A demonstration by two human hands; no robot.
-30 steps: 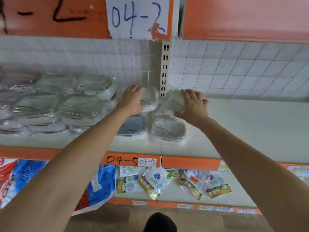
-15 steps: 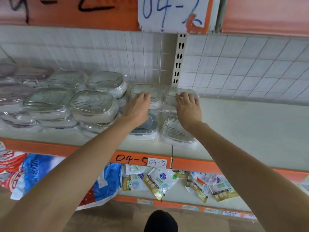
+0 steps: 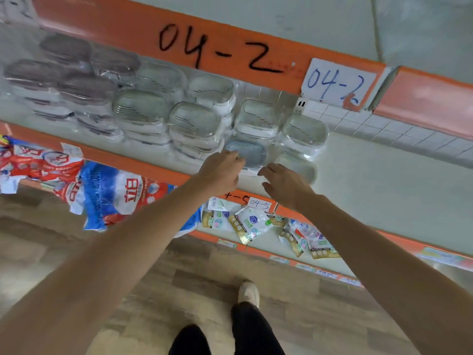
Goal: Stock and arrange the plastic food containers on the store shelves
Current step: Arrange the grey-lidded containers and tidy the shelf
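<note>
Both hands hover at the near edge of the shelf (image 3: 384, 180), just in front of the right end of the container rows. The left hand (image 3: 221, 170) has its fingers loosely curled, the tips touching or almost touching the near rim of the grey-lidded container (image 3: 245, 152); whether it has any real grip on it I cannot tell. The right hand (image 3: 284, 183) is relaxed and half open, holding nothing, its fingertips just beside the clear container (image 3: 297, 162) that sits at the near right of the group.

Behind these two, a second pair of clear containers (image 3: 258, 116) stands further back, against the tiled wall (image 3: 384, 124). To the left, the stacked containers (image 3: 194, 124) run in wrapped rows along the shelf toward the far left. The right half of the shelf is bare surface. Below, packets (image 3: 250, 224) lie on the lower shelf.

The step in hand looks like tidying the end of the row: the last pieces are down and the hands are squaring up the near pair. The grey-lidded one sits lower than its neighbours and slightly out of line with the stacks to its left. The next move likely calls for a light two-handed nudge, pushing the near pair back and leftward until they sit flush with the pair behind, without toppling the wrapped stacks alongside.
</note>
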